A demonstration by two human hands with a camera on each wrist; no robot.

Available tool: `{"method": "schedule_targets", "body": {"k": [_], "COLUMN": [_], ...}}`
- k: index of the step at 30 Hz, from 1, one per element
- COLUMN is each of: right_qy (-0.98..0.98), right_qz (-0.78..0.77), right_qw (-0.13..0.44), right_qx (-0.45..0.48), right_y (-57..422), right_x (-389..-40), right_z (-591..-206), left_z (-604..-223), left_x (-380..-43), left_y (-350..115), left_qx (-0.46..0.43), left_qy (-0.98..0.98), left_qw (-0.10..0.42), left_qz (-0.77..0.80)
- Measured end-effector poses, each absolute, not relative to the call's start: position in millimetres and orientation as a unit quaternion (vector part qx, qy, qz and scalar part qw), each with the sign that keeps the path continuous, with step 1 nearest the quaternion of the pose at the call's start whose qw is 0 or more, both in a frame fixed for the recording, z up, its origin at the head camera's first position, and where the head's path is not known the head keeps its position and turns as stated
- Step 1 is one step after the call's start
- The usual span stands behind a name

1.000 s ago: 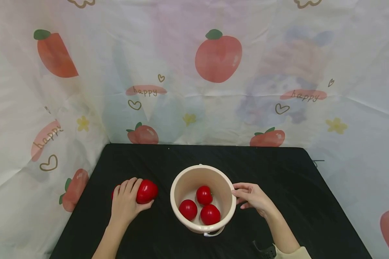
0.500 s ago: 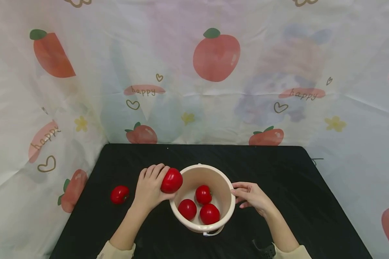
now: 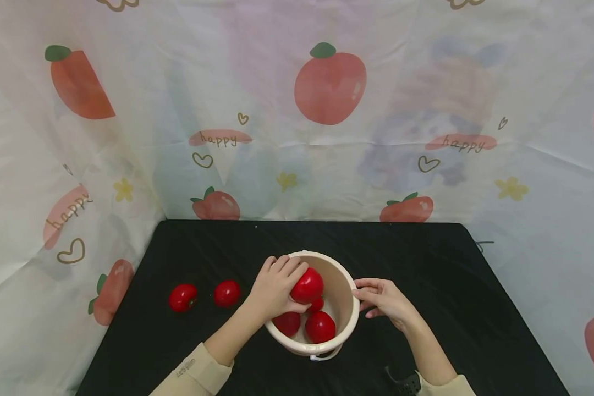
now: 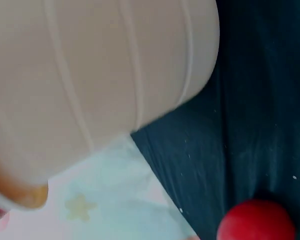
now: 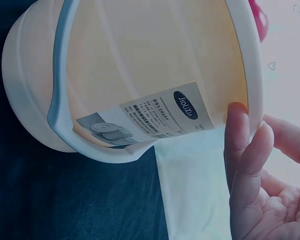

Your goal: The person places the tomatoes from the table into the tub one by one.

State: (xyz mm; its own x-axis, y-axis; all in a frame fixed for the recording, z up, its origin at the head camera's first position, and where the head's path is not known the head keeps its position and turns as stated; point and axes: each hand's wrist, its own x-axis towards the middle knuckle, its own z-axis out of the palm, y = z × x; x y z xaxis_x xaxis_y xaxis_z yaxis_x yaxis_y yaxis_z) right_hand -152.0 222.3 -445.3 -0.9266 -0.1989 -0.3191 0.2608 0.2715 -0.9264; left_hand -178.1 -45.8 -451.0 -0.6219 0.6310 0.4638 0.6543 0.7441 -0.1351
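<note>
A cream bucket (image 3: pixel 345 330) stands mid-table with three red tomatoes in its bottom, one of them a front tomato (image 3: pixel 320 328). My left hand (image 3: pixel 272 291) reaches over the bucket's left rim, fingers and thumb curled round a large red tomato (image 3: pixel 308 286) at the mouth. That tomato partly covers a smaller tomato (image 3: pixel 317 304) below it. On the bucket's right side my right hand (image 3: pixel 383 301) pinches the rim. In the right wrist view its fingertips (image 5: pixel 237 117) sit at the rim, above the paper label (image 5: pixel 160 112) on the wall.
Two more tomatoes lie on the black table to the left: an outer tomato (image 3: pixel 182 297) and an inner tomato (image 3: pixel 226 293). The bucket's handle (image 3: pixel 326 356) hangs down at the front. A patterned cloth (image 3: pixel 277 82) hangs behind and left of the table.
My left hand has lifted the large tomato from the left of the table and carried it right, over the bucket, uncovering two tomatoes. My right hand has stayed at the rim.
</note>
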Motion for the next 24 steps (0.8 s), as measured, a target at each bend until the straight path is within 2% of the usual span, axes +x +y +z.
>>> {"method": "schedule_targets", "body": {"k": [10, 24], "right_qy": [0.776, 0.772], "right_qz": [-0.602, -0.605], "right_qw": [0.19, 0.192], "right_qx": [0.017, 0.023], "right_y": [223, 223], "right_x": [-152, -152], "right_z": [-445, -446], "left_z": [-458, -475], "left_x": [-184, -196], "left_y": [-11, 8], "left_qx": [-0.429, -0.483], "left_qy": [-0.886, -0.854], "left_qw": [0.174, 0.11], "left_qz": [0.036, 0.158]}}
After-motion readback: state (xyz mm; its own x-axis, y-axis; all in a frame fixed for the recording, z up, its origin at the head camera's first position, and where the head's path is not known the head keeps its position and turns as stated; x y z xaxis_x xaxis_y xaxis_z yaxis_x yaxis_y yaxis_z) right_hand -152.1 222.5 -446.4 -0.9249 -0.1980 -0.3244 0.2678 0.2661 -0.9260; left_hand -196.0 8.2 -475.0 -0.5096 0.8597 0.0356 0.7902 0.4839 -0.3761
